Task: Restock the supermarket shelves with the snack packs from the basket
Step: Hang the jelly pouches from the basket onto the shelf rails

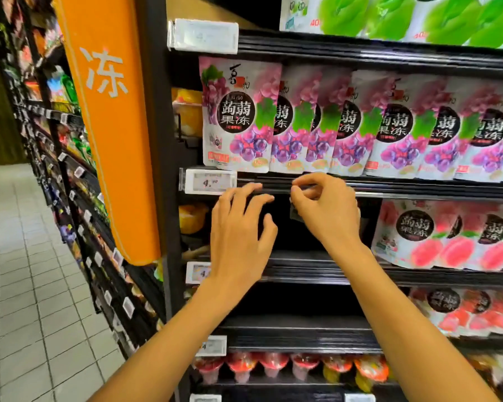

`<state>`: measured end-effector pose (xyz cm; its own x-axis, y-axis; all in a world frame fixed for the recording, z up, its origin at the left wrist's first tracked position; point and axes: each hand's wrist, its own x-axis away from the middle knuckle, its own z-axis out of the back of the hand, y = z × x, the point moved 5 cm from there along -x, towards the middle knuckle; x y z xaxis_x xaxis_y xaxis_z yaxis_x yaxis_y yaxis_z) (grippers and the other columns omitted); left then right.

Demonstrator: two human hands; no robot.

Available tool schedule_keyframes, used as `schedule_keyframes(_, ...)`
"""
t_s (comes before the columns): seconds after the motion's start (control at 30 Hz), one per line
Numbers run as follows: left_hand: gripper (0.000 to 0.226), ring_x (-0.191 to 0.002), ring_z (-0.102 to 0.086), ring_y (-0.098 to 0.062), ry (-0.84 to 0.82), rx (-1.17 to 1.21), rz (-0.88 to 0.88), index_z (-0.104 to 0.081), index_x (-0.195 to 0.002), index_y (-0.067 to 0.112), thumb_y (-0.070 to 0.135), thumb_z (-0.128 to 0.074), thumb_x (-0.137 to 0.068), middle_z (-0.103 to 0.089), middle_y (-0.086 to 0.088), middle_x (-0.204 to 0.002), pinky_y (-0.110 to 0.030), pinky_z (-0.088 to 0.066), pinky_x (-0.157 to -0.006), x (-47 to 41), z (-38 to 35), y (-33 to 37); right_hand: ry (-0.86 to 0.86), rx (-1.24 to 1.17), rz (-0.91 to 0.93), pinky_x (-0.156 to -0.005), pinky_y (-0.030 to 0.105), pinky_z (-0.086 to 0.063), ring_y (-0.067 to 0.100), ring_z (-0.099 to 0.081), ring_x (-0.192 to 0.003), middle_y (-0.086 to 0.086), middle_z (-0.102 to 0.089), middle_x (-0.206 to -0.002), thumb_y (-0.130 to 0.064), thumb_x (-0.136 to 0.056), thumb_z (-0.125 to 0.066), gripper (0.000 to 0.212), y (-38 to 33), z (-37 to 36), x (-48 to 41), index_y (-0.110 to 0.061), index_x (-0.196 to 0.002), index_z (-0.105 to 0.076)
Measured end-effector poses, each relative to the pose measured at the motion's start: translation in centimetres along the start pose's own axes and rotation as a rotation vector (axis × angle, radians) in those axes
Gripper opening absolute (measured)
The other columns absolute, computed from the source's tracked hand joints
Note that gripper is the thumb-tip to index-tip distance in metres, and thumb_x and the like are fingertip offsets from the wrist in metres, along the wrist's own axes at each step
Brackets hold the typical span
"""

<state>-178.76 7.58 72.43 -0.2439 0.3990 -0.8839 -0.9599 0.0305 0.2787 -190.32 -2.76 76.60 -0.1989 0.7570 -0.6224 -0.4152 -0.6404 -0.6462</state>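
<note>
A row of purple grape jelly packs [241, 114] stands upright on the second shelf, several overlapping to the right. Pink peach jelly packs [436, 236] fill the right part of the shelf below, and the space to their left is dark and bare. My left hand [240, 233] hovers in front of that gap with fingers spread and relaxed, holding nothing. My right hand [327, 210] is at the shelf's front rail [418, 190] just under the grape packs. Its fingers are curled, thumb and forefinger close together, with no pack in them. The basket is out of view.
Green jelly packs [389, 15] fill the top shelf. White price tags [208, 181] clip to the rails at the left. An orange hanging sign [108, 111] juts out on the left. Red jelly cups [273, 367] line the bottom shelf. A tiled aisle floor [26, 285] runs along the left.
</note>
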Motion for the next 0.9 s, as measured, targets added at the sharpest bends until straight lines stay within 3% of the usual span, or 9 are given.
schedule_keyframes(0.13, 0.020, -0.106, -0.052, -0.014, -0.086, 0.192, 0.084, -0.066, -0.106, 0.021, 0.018, -0.052, -0.091, -0.064, 0.008, -0.107, -0.028, -0.042, -0.087, 4.9, -2.7, 0.7, -0.085, -0.059, -0.108, -0.072, 0.040, -0.059, 0.008, -0.070, -0.070, -0.012, -0.071, -0.066, -0.039, -0.084, -0.061, 0.011, 5.5, 0.0, 3.8, -0.033, -0.086, -0.070)
schedule_keyframes(0.3, 0.019, -0.092, -0.053, -0.012, -0.370, 0.345, 0.348, -0.067, -0.099, 0.020, 0.017, -0.049, -0.094, -0.059, 0.012, -0.095, -0.031, -0.047, -0.078, 15.7, -9.1, -0.2, -0.266, -0.062, -0.332, -0.071, 0.046, -0.059, 0.015, -0.071, -0.068, -0.006, -0.073, -0.065, -0.035, -0.086, -0.061, 0.015, 16.8, -1.6, 12.2, -0.031, -0.075, -0.069)
schedule_keyframes(0.4, 0.018, -0.090, -0.057, -0.015, -0.549, 0.326, 0.553, -0.069, -0.096, 0.020, 0.011, -0.053, -0.093, -0.064, 0.008, -0.096, -0.034, -0.049, -0.080, 25.5, -13.1, -1.0, -0.443, -0.018, -0.497, -0.063, 0.036, -0.059, 0.014, -0.070, -0.060, -0.004, -0.072, -0.061, -0.029, -0.087, -0.059, 0.021, 25.0, -3.6, 19.8, -0.031, -0.069, -0.069)
schedule_keyframes(0.47, 0.017, -0.087, -0.061, -0.018, -0.656, 0.329, 0.699, -0.070, -0.096, 0.018, 0.010, -0.055, -0.093, -0.069, 0.003, -0.097, -0.037, -0.051, -0.079, 32.2, -15.0, -1.4, -0.511, -0.035, -0.649, -0.057, 0.025, -0.055, 0.003, -0.064, -0.052, -0.005, -0.070, -0.057, -0.024, -0.088, -0.060, 0.026, 30.1, -4.4, 25.0, -0.019, -0.065, -0.070)
schedule_keyframes(0.5, 0.017, -0.084, -0.062, -0.019, -0.715, 0.331, 0.771, -0.070, -0.096, 0.016, 0.010, -0.055, -0.094, -0.071, -0.001, -0.096, -0.036, -0.052, -0.077, 35.9, -16.0, -1.4, -0.556, -0.042, -0.706, -0.058, 0.029, -0.053, 0.005, -0.062, -0.051, 0.000, -0.070, -0.057, -0.021, -0.089, -0.060, 0.028, 32.8, -4.9, 27.7, -0.010, -0.065, -0.069)
schedule_keyframes(0.57, 0.016, -0.080, -0.062, -0.019, -0.818, 0.330, 0.892, -0.070, -0.096, 0.015, 0.010, -0.054, -0.096, -0.070, -0.006, -0.096, -0.032, -0.051, -0.073, 43.0, -17.6, -1.4, -0.665, -0.015, -0.759, -0.062, 0.034, -0.050, 0.014, -0.061, -0.060, 0.009, -0.071, -0.066, -0.017, -0.090, -0.060, 0.030, 37.4, -6.1, 33.0, 0.003, -0.069, -0.068)
schedule_keyframes(0.7, 0.017, -0.085, -0.066, -0.029, -0.925, 0.324, 1.105, -0.070, -0.089, 0.004, -0.004, -0.055, -0.092, -0.071, -0.013, -0.090, -0.036, -0.051, -0.081, 55.7, -19.5, -1.4, -0.834, 0.003, -0.893, -0.064, 0.023, -0.046, 0.026, -0.062, -0.069, 0.032, -0.068, -0.081, 0.015, -0.085, -0.054, 0.013, 44.9, -8.4, 42.9, 0.018, -0.082, -0.067)
schedule_keyframes(0.8, 0.014, -0.086, -0.065, -0.022, -0.967, 0.299, 1.230, -0.068, -0.091, -0.003, -0.006, -0.055, -0.090, -0.070, -0.013, -0.094, -0.020, -0.048, -0.079, 64.1, -20.3, -1.8, -0.951, 0.076, -1.010, -0.065, 0.013, -0.044, 0.029, -0.063, -0.082, 0.022, -0.068, -0.087, 0.007, -0.089, -0.057, 0.014, 50.2, -9.7, 50.7, 0.011, -0.095, -0.069)
schedule_keyframes(0.9, 0.017, -0.100, -0.065, -0.034, -1.021, 0.263, 1.376, -0.068, -0.101, -0.007, -0.008, -0.053, -0.093, -0.069, -0.020, -0.107, -0.043, -0.049, -0.093, 72.7, -21.2, -2.7, -1.041, 0.089, -1.180, -0.072, 0.020, -0.038, 0.033, -0.063, -0.103, 0.019, -0.069, -0.106, -0.007, -0.094, -0.058, 0.019, 55.2, -11.3, 58.8, 0.001, -0.108, -0.069)
